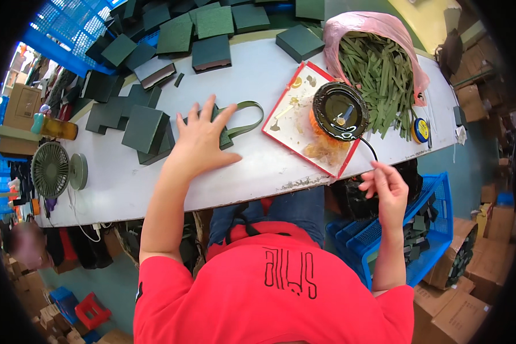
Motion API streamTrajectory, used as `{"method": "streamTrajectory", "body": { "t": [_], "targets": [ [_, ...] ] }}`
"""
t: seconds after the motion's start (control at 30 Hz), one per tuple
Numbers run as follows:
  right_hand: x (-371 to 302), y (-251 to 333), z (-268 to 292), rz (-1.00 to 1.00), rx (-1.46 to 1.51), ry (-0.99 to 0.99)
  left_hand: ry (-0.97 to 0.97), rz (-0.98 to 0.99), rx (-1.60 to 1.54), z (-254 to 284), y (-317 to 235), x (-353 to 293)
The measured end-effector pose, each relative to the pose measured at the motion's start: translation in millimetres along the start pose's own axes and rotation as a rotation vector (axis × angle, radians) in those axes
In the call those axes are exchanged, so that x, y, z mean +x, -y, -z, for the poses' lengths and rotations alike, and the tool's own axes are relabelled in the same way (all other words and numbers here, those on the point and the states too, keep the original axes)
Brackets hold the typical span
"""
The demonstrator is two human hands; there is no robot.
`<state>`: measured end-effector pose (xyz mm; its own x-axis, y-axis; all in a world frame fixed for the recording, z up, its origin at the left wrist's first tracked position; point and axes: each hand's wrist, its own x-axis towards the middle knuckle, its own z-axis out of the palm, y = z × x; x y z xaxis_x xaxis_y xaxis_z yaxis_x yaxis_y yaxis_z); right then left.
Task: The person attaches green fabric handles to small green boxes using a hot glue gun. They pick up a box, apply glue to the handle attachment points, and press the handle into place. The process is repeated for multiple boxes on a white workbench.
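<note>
My left hand (203, 140) lies with its fingers spread over a small dark green box (224, 137), covering much of it. A flat green ribbon loop (254, 119) sticks out from that box to the right. Near the table's front edge, my right hand (389, 186) is closed in a pinch. A thin black curved stem or cord (370, 147) runs from beside a round black bowl (331, 131) to its fingertips; whether they grip it I cannot tell. The bowl holds dark, shiny contents and stands on a stained white board with red edges (285, 112).
More dark green boxes (145, 129) stand left of my left hand, with several piled at the back (211, 53). A pink bag (366, 24) spills green ribbon strips (378, 74). A fan (50, 167) is at the left; a blue crate (440, 229) stands below the table's right side.
</note>
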<state>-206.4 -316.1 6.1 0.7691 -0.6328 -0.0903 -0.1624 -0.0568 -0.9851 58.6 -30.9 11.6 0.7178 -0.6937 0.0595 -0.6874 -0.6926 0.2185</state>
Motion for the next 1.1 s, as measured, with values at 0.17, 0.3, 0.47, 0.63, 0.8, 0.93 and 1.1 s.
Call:
{"method": "streamTrajectory", "body": {
  "t": [0.17, 0.3, 0.47, 0.63, 0.8, 0.93, 1.1],
  "targets": [
    [-28, 1, -18, -0.153, -0.001, 0.094, -0.046, 0.098, -0.286, 9, 10, -21],
    [-44, 1, -27, -0.181, 0.000, 0.151, -0.073, 0.132, -0.612, 35, 27, -92],
    [-49, 0, -38, -0.149, 0.030, 0.215, 0.282, 0.477, -0.457, 84, 64, -211],
    [-44, -9, -46, -0.131, 0.144, 0.201, 0.402, 0.967, -0.203, 82, 101, -285],
    [-46, -24, -27, -0.024, 0.099, 0.240, 0.103, 1.002, -0.032, 52, 127, -270],
    [-49, -13, -28, -0.038, 0.018, 0.043, -0.359, 0.669, -0.281, 45, 117, -173],
    [-48, -17, 2, -0.001, -0.045, -0.219, -0.434, 0.342, -0.064, 29, 112, -82]
  ]
}}
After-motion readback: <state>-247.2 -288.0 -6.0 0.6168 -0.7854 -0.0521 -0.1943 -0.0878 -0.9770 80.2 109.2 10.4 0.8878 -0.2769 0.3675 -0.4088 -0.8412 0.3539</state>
